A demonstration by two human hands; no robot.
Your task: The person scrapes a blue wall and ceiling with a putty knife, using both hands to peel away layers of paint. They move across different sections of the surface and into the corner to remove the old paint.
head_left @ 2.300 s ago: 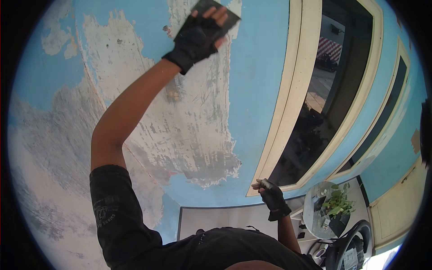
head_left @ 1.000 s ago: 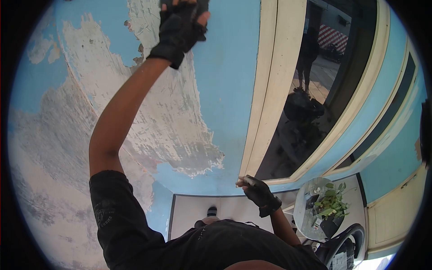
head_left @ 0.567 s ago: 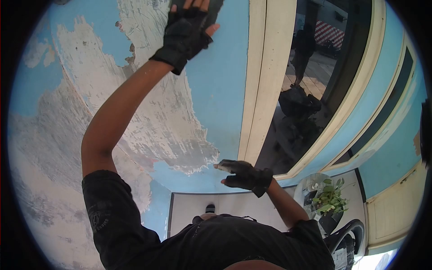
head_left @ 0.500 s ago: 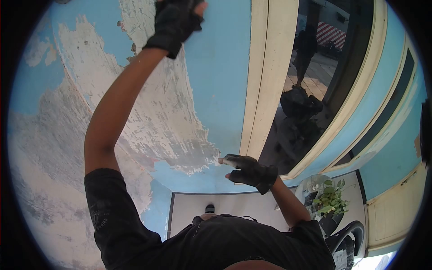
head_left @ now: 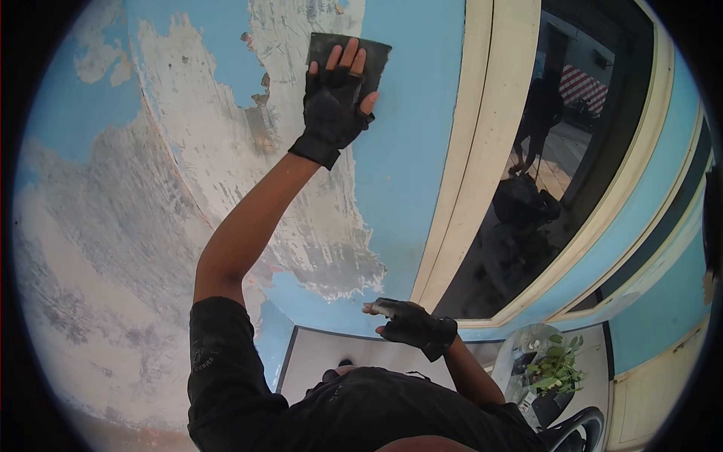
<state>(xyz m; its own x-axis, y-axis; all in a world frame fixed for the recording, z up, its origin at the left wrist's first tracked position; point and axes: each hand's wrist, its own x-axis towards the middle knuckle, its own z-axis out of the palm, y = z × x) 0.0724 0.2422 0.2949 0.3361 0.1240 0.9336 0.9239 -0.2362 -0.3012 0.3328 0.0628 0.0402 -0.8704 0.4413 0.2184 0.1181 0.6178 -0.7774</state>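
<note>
My left hand (head_left: 335, 102), in a black fingerless glove, lies with its fingers flat over a dark sheet of sandpaper (head_left: 374, 64). It holds the sheet against the wall (head_left: 407, 135), where blue paint meets a scraped whitish patch (head_left: 301, 196). Lower down, my right hand (head_left: 414, 325) hangs in front of the wall's lower part in a matching glove. Its fingers point left, with the thumb apart from them and nothing visible in the grasp. Pale dust marks that glove's fingers.
A cream frame (head_left: 471, 151) borders a dark glass pane (head_left: 520, 248) to the right, which reflects a person and the street. At lower right, a leafy potted plant (head_left: 556, 365) stands near a glass-topped table (head_left: 520, 346) and a black chair (head_left: 591, 426).
My left hand has come down the wall, bringing the sandpaper sheet into sight. My right hand sits slightly lower in view. The whole view has shifted a little.
</note>
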